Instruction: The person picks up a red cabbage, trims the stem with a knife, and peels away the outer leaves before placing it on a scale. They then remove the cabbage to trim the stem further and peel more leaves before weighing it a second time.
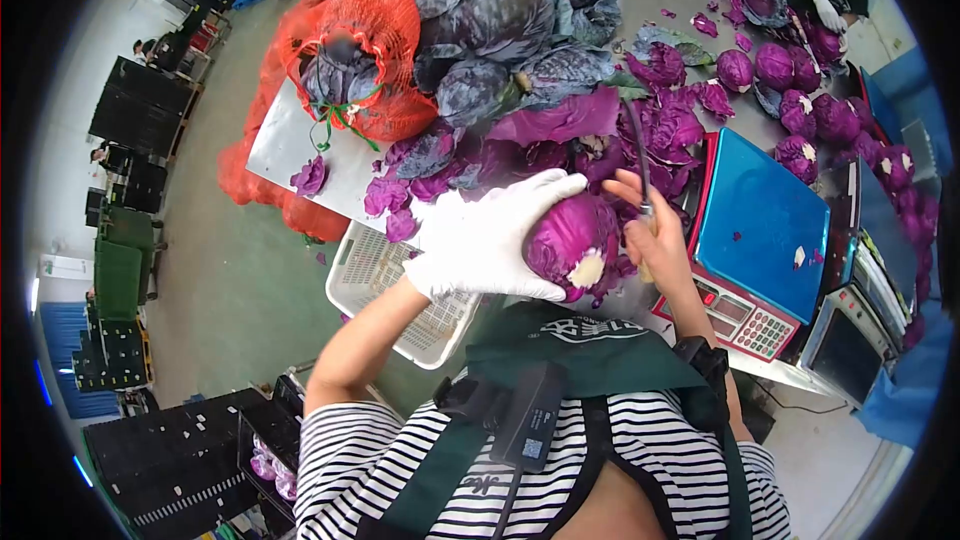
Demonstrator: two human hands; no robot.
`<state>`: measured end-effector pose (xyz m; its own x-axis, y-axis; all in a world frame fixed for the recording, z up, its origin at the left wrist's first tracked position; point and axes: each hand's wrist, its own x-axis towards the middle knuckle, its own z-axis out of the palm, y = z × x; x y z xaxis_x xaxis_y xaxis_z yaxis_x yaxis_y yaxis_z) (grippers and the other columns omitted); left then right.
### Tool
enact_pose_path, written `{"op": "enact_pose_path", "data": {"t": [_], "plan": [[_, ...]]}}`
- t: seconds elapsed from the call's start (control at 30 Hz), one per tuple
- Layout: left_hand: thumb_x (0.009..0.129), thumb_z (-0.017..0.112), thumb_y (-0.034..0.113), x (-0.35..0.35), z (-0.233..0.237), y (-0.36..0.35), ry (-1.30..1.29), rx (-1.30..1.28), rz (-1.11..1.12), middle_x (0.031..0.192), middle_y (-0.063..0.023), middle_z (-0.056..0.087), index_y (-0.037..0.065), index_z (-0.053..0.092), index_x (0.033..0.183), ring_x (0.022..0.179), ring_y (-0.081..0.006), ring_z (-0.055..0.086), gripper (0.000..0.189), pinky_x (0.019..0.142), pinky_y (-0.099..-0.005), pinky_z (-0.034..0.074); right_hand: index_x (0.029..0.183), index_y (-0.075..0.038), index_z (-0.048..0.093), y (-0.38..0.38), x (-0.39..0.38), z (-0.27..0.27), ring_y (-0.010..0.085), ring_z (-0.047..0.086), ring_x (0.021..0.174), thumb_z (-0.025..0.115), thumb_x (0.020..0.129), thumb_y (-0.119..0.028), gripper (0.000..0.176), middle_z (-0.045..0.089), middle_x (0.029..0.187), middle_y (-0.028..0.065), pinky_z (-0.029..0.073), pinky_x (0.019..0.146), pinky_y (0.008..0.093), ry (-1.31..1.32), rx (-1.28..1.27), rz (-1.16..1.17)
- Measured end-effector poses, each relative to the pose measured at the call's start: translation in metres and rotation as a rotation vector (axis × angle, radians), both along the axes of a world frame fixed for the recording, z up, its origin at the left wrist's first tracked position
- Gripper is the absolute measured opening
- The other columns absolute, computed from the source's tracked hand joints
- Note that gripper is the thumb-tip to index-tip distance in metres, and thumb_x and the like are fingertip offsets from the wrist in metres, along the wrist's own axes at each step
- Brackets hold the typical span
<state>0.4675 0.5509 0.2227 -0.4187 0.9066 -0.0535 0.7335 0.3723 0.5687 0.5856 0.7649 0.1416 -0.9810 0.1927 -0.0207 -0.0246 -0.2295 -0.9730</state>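
My left hand (480, 237), in a white glove, is wrapped round a purple cabbage (570, 240) with its pale cut stem end turned towards me. Just right of it, my bare right hand (657, 242) grips a knife (639, 145) whose narrow dark blade points up and away from me. The blade is apart from the cabbage. Beyond my hands lie loose purple leaves (560, 118) and a heap of dark outer-leaved cabbages (490, 25) on the metal table (285, 150).
A scale (765, 220) with a blue plate stands at right, beside trimmed cabbages (775, 66). A red mesh sack (375, 0) holds cabbages at the back left. Below the table edge is a white basket (365, 275). A co-worker's gloved hand (828, 15) shows far right.
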Motion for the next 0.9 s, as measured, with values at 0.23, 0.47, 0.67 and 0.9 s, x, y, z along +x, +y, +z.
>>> {"op": "enact_pose_path", "data": {"t": [0.23, 0.47, 0.67, 0.9], "plan": [[0.06, 0.084, 0.036, -0.054, -0.081, -0.018, -0.415, 0.074, -0.261, 0.143, -0.0171, 0.037, 0.007, 0.029, 0.143, 0.134, -0.0286, 0.036, 0.104, 0.11, -0.0418, 0.03, 0.13, 0.004, 0.047, -0.058, 0.004, -0.045, 0.0209, 0.052, 0.115, 0.077, 0.077, -0.021, 0.066, 0.056, 0.124, 0.015, 0.039, 0.1, 0.0319, -0.142, 0.545, -0.015], [0.065, 0.083, 0.039, 0.003, -0.098, -0.066, -0.436, 0.18, 0.392, 0.131, -0.0178, 0.047, 0.004, 0.039, 0.136, 0.117, -0.0283, 0.052, 0.091, 0.093, -0.0361, 0.046, 0.126, 0.004, 0.049, -0.088, 0.012, -0.043, 0.0221, 0.054, 0.115, 0.076, 0.078, -0.022, 0.062, 0.057, 0.123, 0.0162, 0.04, 0.098, 0.0327, -0.279, 0.431, -0.262], [0.056, 0.087, 0.035, 0.037, -0.124, -0.035, -0.289, 0.353, 0.598, 0.136, -0.0233, 0.038, 0.001, 0.018, 0.146, 0.127, -0.0351, 0.04, 0.118, 0.106, -0.0405, 0.034, 0.123, 0.001, 0.053, -0.064, 0.015, -0.027, 0.0255, 0.059, 0.105, 0.07, 0.082, -0.026, 0.052, 0.06, 0.118, 0.0163, 0.044, 0.091, 0.0325, -0.328, 0.596, -0.162], [0.055, 0.084, 0.027, 0.037, -0.112, -0.028, -0.194, 0.429, 0.502, 0.132, -0.0218, 0.044, -0.001, 0.027, 0.142, 0.122, -0.0351, 0.046, 0.108, 0.103, -0.0412, 0.037, 0.142, -0.014, 0.035, -0.037, 0.0, 0.013, 0.0348, 0.062, 0.07, 0.06, 0.088, -0.026, 0.06, 0.063, 0.078, 0.0167, 0.046, 0.061, 0.0425, -0.138, 1.094, 0.267]]}}
